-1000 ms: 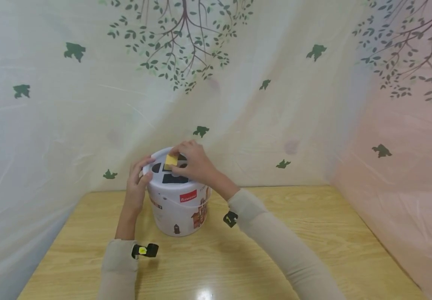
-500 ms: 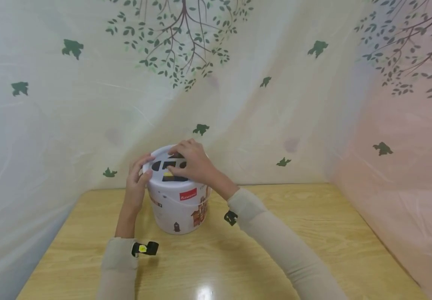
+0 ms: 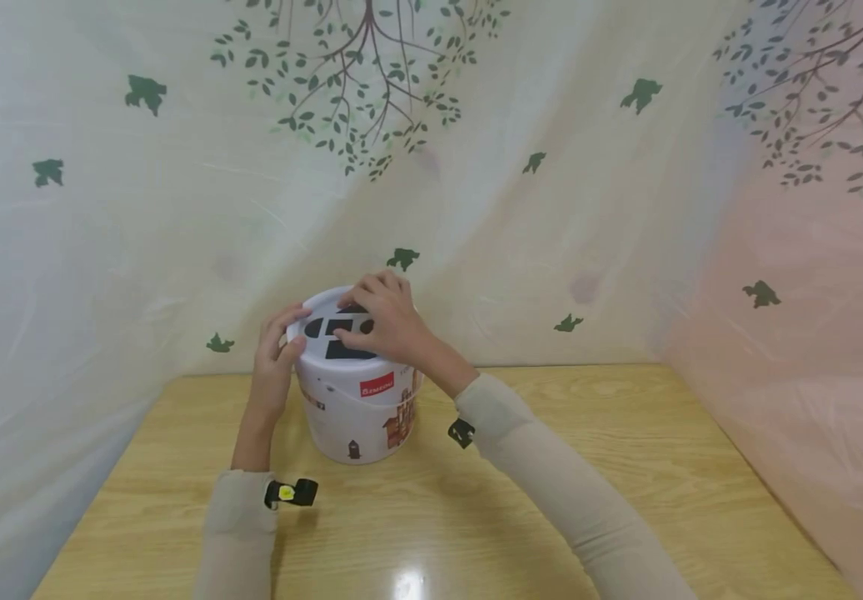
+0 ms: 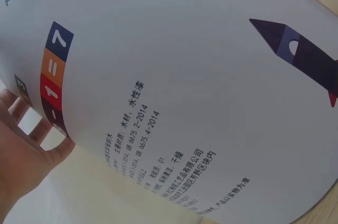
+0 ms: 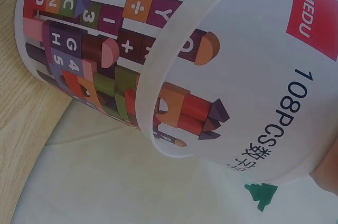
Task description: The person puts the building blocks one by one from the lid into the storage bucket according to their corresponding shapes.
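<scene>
Fingers and thumb of the right hand [image 3: 392, 323] bend loosely apart, nothing visible between them, over the holed white lid [image 3: 316, 345]; whether they touch is unclear. At the lid's nine o'clock, the left hand [image 3: 274, 358] grips the rim. Beneath, the printed bucket [image 3: 349, 421] stands upright toward the table's [image 3: 589, 483] eleven o'clock.

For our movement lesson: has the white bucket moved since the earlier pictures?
No: the white bucket shows no clear shift against the wooden table in the head view.
</scene>
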{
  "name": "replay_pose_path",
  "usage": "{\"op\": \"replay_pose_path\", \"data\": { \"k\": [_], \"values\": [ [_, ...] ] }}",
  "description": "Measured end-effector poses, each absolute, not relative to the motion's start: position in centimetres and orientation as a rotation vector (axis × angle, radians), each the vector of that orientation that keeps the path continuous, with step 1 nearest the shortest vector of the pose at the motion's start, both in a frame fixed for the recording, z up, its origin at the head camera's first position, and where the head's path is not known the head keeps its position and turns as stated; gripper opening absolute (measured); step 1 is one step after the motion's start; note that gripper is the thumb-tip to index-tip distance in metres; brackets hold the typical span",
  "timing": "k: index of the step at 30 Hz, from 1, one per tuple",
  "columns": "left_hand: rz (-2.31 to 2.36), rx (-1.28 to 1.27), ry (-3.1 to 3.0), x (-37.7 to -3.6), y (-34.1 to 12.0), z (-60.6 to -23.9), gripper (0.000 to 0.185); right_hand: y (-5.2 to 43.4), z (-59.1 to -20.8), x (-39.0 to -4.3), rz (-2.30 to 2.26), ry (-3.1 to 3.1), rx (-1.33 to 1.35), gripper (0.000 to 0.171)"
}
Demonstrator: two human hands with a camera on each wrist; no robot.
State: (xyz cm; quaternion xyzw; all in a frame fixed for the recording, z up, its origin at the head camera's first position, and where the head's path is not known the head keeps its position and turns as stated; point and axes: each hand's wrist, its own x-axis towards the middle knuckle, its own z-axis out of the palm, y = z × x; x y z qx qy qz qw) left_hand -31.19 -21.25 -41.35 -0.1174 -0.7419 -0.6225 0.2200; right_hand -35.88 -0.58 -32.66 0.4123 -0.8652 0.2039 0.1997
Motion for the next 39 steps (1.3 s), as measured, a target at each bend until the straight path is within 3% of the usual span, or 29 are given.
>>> {"op": "replay_pose_path", "data": {
  "k": [17,28,39],
  "values": [
    [-1.719,-0.296,-2.061,-31.5,-21.1,-41.1,0.047,1.2,-32.1,-36.2,0.625,-2.338,1.097,0.036],
    [-1.727,-0.293,-2.048,-31.3,-21.2,-41.3,0.046,8.2,-32.5,-36.3,0.662,-2.229,1.091,0.031],
    [-1.754,-0.288,-2.06,-29.9,-21.1,-40.8,0.046,15.7,-36.7,-34.8,0.671,-2.423,1.034,0.026]
  ]
}}
